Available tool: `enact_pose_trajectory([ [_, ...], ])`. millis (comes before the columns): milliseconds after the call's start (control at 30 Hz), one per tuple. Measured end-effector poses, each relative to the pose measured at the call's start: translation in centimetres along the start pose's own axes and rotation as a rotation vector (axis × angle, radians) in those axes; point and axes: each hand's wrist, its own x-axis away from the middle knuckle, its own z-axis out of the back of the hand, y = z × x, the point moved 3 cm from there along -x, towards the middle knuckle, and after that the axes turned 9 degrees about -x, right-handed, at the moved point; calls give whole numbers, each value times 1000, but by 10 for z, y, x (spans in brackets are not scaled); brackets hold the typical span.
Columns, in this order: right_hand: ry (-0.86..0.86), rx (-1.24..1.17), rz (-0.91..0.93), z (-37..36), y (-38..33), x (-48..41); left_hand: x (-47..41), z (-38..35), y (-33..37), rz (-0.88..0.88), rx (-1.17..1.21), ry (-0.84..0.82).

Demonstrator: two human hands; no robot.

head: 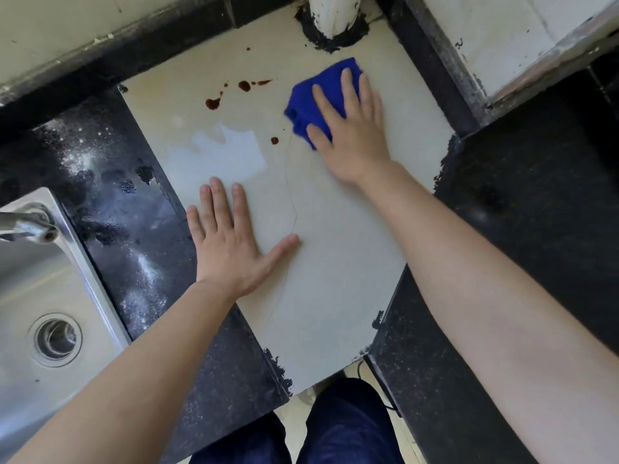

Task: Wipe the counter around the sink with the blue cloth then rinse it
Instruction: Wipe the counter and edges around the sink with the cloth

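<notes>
1. Pressing down, straight fingers of R hand [351,135] pin bunched blue cloth [308,105] to pale counter slab [335,262].
2. L hand [231,246] splayed flat on slab, holds nothing.
3. Brown stains [244,86] just left of cloth; white pipe [335,15] behind; steel sink [20,289] w/ faucet [30,226] far left.

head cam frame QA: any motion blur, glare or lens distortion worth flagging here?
Head view: right hand and blue cloth are softened by motion blur, the left hand is sharp; a pale glare patch sits on the light counter slab, speckled sheen on the black counter beside the sink; wide-angle distortion bows the counter edges; lighting is soft, no hard shadows.
</notes>
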Motion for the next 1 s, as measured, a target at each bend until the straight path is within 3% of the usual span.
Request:
enact_pose_trajectory([
  [133,-60,-11,270,-31,-3,104,-1,0,-1,-5,6,7],
  [300,-202,99,301,-30,58,203,1,-2,-2,-44,50,-2],
  [400,-178,135,151,-5,92,185,-2,0,-3,-63,73,-10],
  [533,-92,44,-204,14,87,115,-3,7,-11,-113,194,-39],
  [667,7,-16,-390,-6,47,100,11,12,-32,-108,210,121],
  [867,-41,-2,11,-79,-47,239,45,-1,-60,-122,170,201],
  [1000,-184,38,137,-110,-65,331,51,-8,-64,-146,134,190],
])
